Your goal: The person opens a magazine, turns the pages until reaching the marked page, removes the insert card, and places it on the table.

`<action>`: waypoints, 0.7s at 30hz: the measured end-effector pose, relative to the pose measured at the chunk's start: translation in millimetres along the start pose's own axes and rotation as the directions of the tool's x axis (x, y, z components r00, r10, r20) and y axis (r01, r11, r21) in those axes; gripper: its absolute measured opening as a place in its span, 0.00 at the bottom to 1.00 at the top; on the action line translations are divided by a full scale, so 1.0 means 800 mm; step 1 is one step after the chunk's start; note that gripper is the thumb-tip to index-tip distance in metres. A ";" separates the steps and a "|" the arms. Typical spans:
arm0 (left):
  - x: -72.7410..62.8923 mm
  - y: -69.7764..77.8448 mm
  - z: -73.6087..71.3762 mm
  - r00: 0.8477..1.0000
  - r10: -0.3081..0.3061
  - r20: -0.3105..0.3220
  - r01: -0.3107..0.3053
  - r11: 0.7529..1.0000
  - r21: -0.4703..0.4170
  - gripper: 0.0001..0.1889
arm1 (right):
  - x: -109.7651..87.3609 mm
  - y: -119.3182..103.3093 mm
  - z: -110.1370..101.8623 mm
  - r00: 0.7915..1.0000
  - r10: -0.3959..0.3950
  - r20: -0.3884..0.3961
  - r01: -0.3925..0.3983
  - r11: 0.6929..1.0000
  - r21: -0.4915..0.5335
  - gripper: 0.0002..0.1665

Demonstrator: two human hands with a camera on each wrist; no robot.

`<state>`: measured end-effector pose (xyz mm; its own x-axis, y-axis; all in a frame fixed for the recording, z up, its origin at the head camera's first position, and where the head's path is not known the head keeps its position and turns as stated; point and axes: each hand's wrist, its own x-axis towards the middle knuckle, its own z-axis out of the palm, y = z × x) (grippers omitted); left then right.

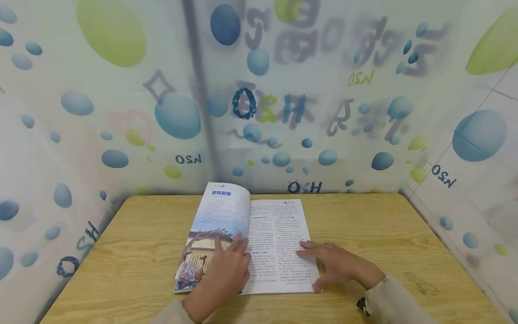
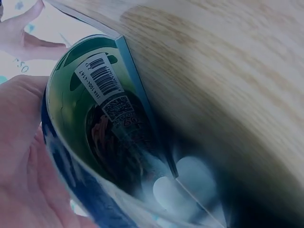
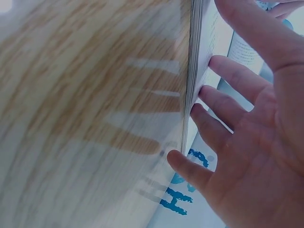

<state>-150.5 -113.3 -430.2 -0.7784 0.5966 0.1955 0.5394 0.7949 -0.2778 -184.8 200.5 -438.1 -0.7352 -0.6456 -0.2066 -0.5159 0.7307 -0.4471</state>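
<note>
The magazine (image 1: 279, 261) lies open on the table (image 1: 121, 265); my left hand (image 1: 229, 266) rests on it, fingers unclenched; my right hand (image 1: 337, 262), likewise relaxed, seems to touch its edge; I judge it light, limp, easily torn; better taken by outer edges.

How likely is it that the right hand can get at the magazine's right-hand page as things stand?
Likely yes: the right hand lies at the outer edge of the right-hand page, with nothing visibly in the way.
</note>
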 end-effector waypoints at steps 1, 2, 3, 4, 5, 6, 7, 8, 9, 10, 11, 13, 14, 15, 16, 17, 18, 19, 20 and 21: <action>0.000 0.000 0.001 1.000 -0.013 0.010 0.013 0.999 -0.036 0.10 | 0.000 0.000 0.000 1.000 0.000 0.000 0.000 1.000 0.000 0.51; 0.001 0.000 0.002 1.000 -0.023 0.020 0.024 0.997 -0.068 0.10 | 0.000 0.000 0.000 1.000 -0.002 0.000 0.002 1.000 0.001 0.51; 0.001 0.000 0.003 0.999 -0.032 0.027 0.034 0.995 -0.095 0.10 | 0.000 0.000 -0.001 1.000 -0.003 0.000 0.003 1.000 0.001 0.51; 0.001 0.000 0.004 0.999 -0.039 0.034 0.043 0.992 -0.120 0.10 | 0.000 0.000 0.000 1.000 -0.003 0.001 0.003 1.000 0.000 0.51; 0.002 -0.001 0.005 0.998 -0.046 0.041 0.051 0.988 -0.143 0.10 | 0.000 0.000 0.000 1.000 -0.003 0.002 0.003 1.000 -0.001 0.50; 0.002 -0.001 0.005 0.998 -0.051 0.049 0.058 0.985 -0.162 0.10 | 0.001 0.001 0.000 1.000 -0.003 0.002 0.003 1.000 -0.002 0.50; 0.002 -0.002 0.006 0.997 -0.055 0.055 0.064 0.982 -0.176 0.11 | 0.000 0.001 0.000 1.000 -0.003 0.003 0.003 1.000 -0.002 0.50; 0.002 -0.002 0.006 0.996 -0.059 0.061 0.070 0.980 -0.187 0.11 | 0.000 0.001 0.000 1.000 -0.004 0.002 0.004 1.000 -0.005 0.50; 0.002 -0.003 0.006 0.996 -0.063 0.065 0.074 0.978 -0.194 0.12 | 0.000 0.001 0.000 1.000 -0.004 0.003 0.004 1.000 -0.007 0.50; 0.002 -0.003 0.005 0.995 -0.066 0.073 0.079 0.976 -0.201 0.13 | 0.000 0.001 0.000 1.000 -0.004 0.004 0.004 1.000 -0.005 0.50; 0.002 -0.004 0.005 0.994 -0.069 0.082 0.085 0.974 -0.210 0.13 | 0.000 0.000 0.000 1.000 -0.003 0.004 0.003 1.000 -0.003 0.51; 0.002 -0.004 0.005 0.993 -0.073 0.095 0.093 0.970 -0.223 0.14 | -0.001 -0.001 -0.001 1.000 -0.003 0.005 0.003 1.000 0.000 0.51; 0.002 -0.004 0.005 0.992 -0.074 0.098 0.095 0.969 -0.228 0.14 | -0.001 -0.001 -0.001 1.000 -0.002 0.006 0.002 1.000 0.001 0.51; 0.003 -0.004 0.005 0.992 -0.073 0.101 0.095 0.968 -0.230 0.14 | -0.001 -0.002 -0.001 1.000 0.001 0.006 -0.001 1.000 0.004 0.51; 0.003 -0.004 0.005 0.992 -0.073 0.103 0.095 0.968 -0.234 0.14 | -0.001 -0.003 -0.002 1.000 0.003 0.007 -0.003 1.000 0.003 0.51; 0.003 -0.004 0.005 0.992 -0.072 0.105 0.095 0.967 -0.235 0.14 | -0.001 -0.003 -0.002 1.000 0.003 0.007 -0.003 1.000 0.003 0.51; 0.003 -0.004 0.005 0.992 -0.072 0.106 0.095 0.967 -0.237 0.14 | -0.001 -0.004 -0.002 1.000 0.003 0.007 -0.003 1.000 0.002 0.51; 0.004 -0.004 0.005 0.992 -0.071 0.106 0.094 0.967 -0.239 0.15 | -0.001 -0.004 -0.002 1.000 0.003 0.006 -0.003 1.000 0.000 0.51; 0.004 -0.005 0.005 0.992 -0.069 0.107 0.094 0.966 -0.240 0.15 | -0.001 -0.004 -0.002 1.000 0.002 0.005 -0.002 1.000 -0.001 0.51; 0.004 -0.005 0.006 0.992 -0.068 0.106 0.092 0.966 -0.240 0.15 | -0.001 -0.004 -0.002 1.000 0.001 0.003 -0.001 1.000 -0.002 0.51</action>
<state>-156.4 -114.8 -432.8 -0.8428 0.5262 0.1133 0.5271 0.8495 -0.0243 -183.6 199.2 -435.3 -0.7343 -0.6457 -0.2097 -0.5163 0.7317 -0.4451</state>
